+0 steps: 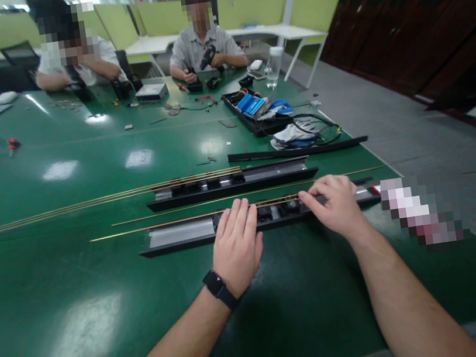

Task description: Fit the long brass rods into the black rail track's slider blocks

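A long black channel rail (181,232) with a grey inner face lies on the green table, with dark blocks (290,206) set inside it. Thin brass rods (139,230) run along its length. My left hand (236,244), with a black watch on the wrist, lies over the rail, fingers stretched out on a rod and block. My right hand (334,200) is closed, thumb and forefinger pinching a brass rod near the rail's right part; its other fingers are partly hidden. Just behind lies a loose brass rod (154,215), apart from the rail.
A second rail (274,180) carries several long rods reaching left. Beyond are a black strip (300,150), gloves (296,135) with cables, and a black tray (240,116) holding a blue item. Across the table sit two people, one holding a drill (207,57). A clear cup (274,67) stands near the edge.
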`<state>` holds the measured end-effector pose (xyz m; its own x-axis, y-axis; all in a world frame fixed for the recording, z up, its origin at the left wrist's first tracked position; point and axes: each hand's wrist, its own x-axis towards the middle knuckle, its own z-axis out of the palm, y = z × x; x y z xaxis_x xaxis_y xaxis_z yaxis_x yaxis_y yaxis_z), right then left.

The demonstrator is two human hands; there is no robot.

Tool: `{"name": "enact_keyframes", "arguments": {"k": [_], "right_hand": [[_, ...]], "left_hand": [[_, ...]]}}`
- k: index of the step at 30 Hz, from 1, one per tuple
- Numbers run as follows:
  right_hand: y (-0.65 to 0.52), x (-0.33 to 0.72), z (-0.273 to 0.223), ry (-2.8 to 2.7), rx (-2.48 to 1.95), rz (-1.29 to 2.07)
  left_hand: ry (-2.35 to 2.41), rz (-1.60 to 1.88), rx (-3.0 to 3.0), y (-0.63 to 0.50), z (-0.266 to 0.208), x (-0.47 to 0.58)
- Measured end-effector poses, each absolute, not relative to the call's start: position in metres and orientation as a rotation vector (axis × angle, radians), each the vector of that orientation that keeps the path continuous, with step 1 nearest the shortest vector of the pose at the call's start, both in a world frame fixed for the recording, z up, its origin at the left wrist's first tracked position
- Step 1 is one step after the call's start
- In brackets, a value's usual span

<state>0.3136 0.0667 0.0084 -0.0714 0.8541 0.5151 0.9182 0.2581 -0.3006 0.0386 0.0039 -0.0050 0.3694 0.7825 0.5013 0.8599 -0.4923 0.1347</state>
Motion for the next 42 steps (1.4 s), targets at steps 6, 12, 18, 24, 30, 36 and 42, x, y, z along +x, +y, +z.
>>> {"name": "enact_keyframes", "arguments": {"k": [6, 12, 18, 24, 30, 36, 42], "right_hand": [[0.064, 0.310, 0.009, -1.933, -1.608, -0.182], [0.061, 0.303, 0.010, -1.950, -1.593, -0.160], [0.062, 0.304, 0.010, -1.947, -1.598, -0.144], [0.065, 0.310, 0.007, -1.938, -1.568, -0.161], [0.066, 0.312, 0.008, -1.933, -1.573, -0.139], [0.066, 0.313, 0.009, -1.936, -1.595, -0.140], [0.063, 0.307, 0.009, -1.951, -1.577, -0.165]], "left_hand": [[-1.489, -0.769, -2.470, 0.004, -0.003, 0.038], [-1.493, -0.762, -2.475, 0.004, -0.002, 0.038], [-1.490, -0.738, -2.462, 0.004, -0.002, 0.038], [-1.481, -0.738, -2.458, 0.004, -0.004, 0.038], [-1.471, -0.757, -2.453, 0.004, -0.005, 0.038], [-1.466, -0.785, -2.442, 0.004, -0.006, 0.038], [-1.478, -0.793, -2.441, 0.004, -0.004, 0.039]]}}
